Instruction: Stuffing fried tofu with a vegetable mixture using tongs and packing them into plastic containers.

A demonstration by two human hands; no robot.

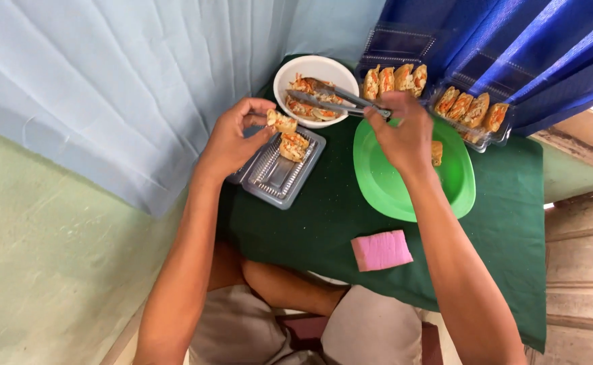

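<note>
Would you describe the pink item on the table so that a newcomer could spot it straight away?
Start at the dark green tablecloth and find the bright green plate under the right hand. Just below that plate, near the table's front edge, lies the pink sponge-like block. It is the only pink thing there, lying alone, apart from the food trays.

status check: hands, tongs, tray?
Left hand holds a filled roll over the clear tray. Right hand grips metal tongs, tips in the white bowl. One roll already in tray; nothing in between.
</note>
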